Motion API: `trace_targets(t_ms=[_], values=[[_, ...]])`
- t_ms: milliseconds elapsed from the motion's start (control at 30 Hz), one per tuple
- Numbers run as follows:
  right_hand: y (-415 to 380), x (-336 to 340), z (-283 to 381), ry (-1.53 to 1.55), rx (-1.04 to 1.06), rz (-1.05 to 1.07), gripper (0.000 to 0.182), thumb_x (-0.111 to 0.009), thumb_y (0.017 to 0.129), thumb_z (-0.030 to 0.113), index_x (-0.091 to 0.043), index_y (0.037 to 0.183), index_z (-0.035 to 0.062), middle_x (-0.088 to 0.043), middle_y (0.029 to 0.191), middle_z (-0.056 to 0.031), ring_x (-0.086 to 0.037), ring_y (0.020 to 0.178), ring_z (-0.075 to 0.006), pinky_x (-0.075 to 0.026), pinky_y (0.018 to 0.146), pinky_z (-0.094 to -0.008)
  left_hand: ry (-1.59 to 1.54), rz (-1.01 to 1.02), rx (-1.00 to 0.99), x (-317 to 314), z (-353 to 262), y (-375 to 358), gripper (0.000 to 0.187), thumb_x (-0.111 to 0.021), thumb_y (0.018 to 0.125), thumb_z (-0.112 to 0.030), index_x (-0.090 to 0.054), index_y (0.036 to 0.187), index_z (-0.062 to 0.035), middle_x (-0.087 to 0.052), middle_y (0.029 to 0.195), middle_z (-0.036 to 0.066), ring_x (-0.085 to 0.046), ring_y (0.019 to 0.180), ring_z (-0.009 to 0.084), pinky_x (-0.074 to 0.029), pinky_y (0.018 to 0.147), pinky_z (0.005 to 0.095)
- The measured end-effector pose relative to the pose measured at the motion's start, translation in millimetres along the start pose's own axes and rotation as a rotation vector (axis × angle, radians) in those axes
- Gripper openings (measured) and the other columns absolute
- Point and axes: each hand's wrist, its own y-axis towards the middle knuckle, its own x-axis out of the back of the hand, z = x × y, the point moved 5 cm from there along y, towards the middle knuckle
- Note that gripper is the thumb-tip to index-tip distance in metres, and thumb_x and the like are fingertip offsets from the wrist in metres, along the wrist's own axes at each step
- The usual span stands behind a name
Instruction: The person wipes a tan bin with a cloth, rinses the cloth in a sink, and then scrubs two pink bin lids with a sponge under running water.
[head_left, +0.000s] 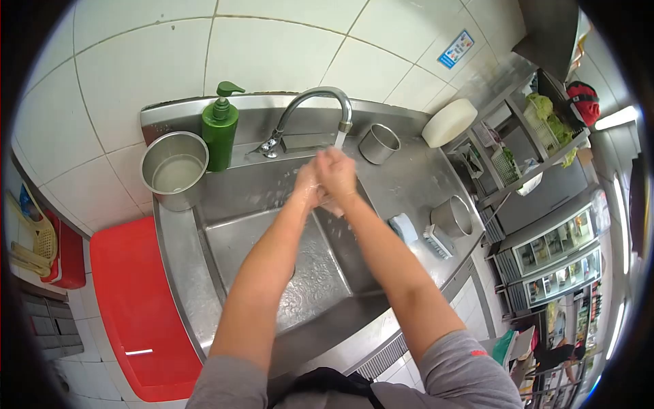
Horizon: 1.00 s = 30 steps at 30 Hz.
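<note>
Under the running stream of a curved chrome faucet (320, 92), my two hands are pressed together, wet and slightly blurred. My right hand (337, 172) is closed over my left hand (308, 183), whose fingers are mostly hidden. No object shows between them. Below them is a stainless steel sink (252, 255) with a wet bottom, and droplets splash around my wrists. Left of the faucet stands a green pump bottle (219, 140), beside a metal pot (176, 170) holding cloudy liquid. A metal cup (379, 144) sits just right of the faucet.
On the right counter lie a scrub brush (438, 242), a pale blue sponge-like item (402, 229) and another metal cup (452, 217). A white round container (449, 123) stands behind. A red lid (136, 307) flanks the sink's left; shelves (511, 146) with greens are right.
</note>
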Motion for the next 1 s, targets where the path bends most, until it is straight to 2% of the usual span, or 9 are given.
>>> trace_targets(t_ms=[67, 200, 300, 467, 533, 633, 767, 900, 1000], values=[[9, 10, -35, 0.047, -0.053, -0.013, 0.032, -0.054, 0.079, 0.033, -0.057, 0.074, 0.0011, -0.058, 0.069, -0.0190, -0.058, 0.066, -0.0333, -0.044, 0.059, -0.0401, 0.915, -0.073, 0.046, 21, 0, 21, 0.034, -0.051, 0.079, -0.030, -0.060, 0.096, -0.0018, -0.062, 0.085, 0.010, -0.056, 0.076, 0.0174, -0.043, 0.070, 0.0289], [11, 3, -64, 0.061, -0.342, 0.356, 0.038, -0.046, 0.085, 0.033, -0.059, 0.080, -0.0023, -0.058, 0.064, -0.0172, -0.059, 0.060, -0.0279, -0.043, 0.057, -0.0388, 1.131, 0.314, 0.205, -17, -41, 7, 0.033, -0.059, 0.075, -0.029, -0.062, 0.094, -0.0012, -0.062, 0.085, 0.009, -0.055, 0.076, 0.0159, -0.044, 0.068, 0.0286], [10, 4, -80, 0.483, -0.411, 0.040, 0.042, -0.043, 0.087, 0.034, -0.057, 0.073, -0.0023, -0.058, 0.063, -0.0129, -0.056, 0.057, -0.0255, -0.042, 0.057, -0.0389, 1.486, 0.317, 0.411, 2, -53, -1, 0.036, -0.060, 0.075, -0.031, -0.061, 0.096, -0.0008, -0.062, 0.086, 0.009, -0.057, 0.078, 0.0165, -0.045, 0.069, 0.0285], [-8, -10, -30, 1.627, -0.830, -0.315, 0.040, -0.045, 0.085, 0.037, -0.048, 0.061, 0.0053, -0.054, 0.063, -0.0106, -0.049, 0.053, -0.0204, -0.040, 0.052, -0.0310, 0.583, 0.003, 0.312, 55, -30, -22, 0.039, -0.060, 0.077, -0.036, -0.060, 0.090, 0.0011, -0.060, 0.090, 0.009, -0.056, 0.075, 0.0190, -0.044, 0.066, 0.0301], [-16, -30, -11, 1.426, -0.804, -0.238, 0.041, -0.044, 0.085, 0.039, -0.048, 0.061, 0.0051, -0.056, 0.066, -0.0123, -0.050, 0.057, -0.0232, -0.041, 0.056, -0.0333, -0.032, -0.469, 0.249, 83, 6, -18, 0.039, -0.057, 0.080, -0.036, -0.058, 0.094, 0.0009, -0.059, 0.089, 0.009, -0.056, 0.076, 0.0207, -0.045, 0.067, 0.0330], [-17, -32, -3, 0.718, -0.498, -0.110, 0.045, -0.043, 0.083, 0.042, -0.051, 0.063, 0.0029, -0.057, 0.068, -0.0160, -0.053, 0.063, -0.0298, -0.043, 0.061, -0.0369, 0.627, -0.284, 0.091, 76, 35, 11, 0.041, -0.051, 0.084, -0.037, -0.053, 0.101, 0.0003, -0.058, 0.090, 0.011, -0.057, 0.078, 0.0219, -0.045, 0.067, 0.0368], [5, -16, -17, -0.173, -0.190, -0.070, 0.043, -0.050, 0.079, 0.040, -0.061, 0.072, -0.0008, -0.058, 0.062, -0.0195, -0.057, 0.066, -0.0395, -0.045, 0.061, -0.0391, 0.059, -0.399, 0.185, 14, -14, 13, 0.040, -0.047, 0.085, -0.043, -0.051, 0.094, -0.0038, -0.055, 0.088, 0.009, -0.052, 0.075, 0.0187, -0.043, 0.067, 0.0335], [30, -20, -61, -0.247, -0.230, 0.249, 0.038, -0.054, 0.081, 0.036, -0.062, 0.079, -0.0012, -0.059, 0.067, -0.0163, -0.059, 0.063, -0.0247, -0.047, 0.061, -0.0334, 0.402, -0.208, -0.041, -1, -27, 7, 0.041, -0.049, 0.084, -0.046, -0.049, 0.086, -0.0047, -0.054, 0.080, 0.007, -0.050, 0.076, 0.0149, -0.041, 0.074, 0.0290], [39, -18, -82, 0.354, -0.519, 0.431, 0.044, -0.054, 0.082, 0.039, -0.060, 0.081, -0.0041, -0.059, 0.071, -0.0074, -0.056, 0.072, -0.0148, -0.045, 0.061, -0.0283, 0.672, -0.006, 0.075, -3, -25, -16, 0.040, -0.053, 0.083, -0.043, -0.055, 0.094, -0.0045, -0.055, 0.086, 0.002, -0.052, 0.087, 0.0148, -0.038, 0.084, 0.0285]])
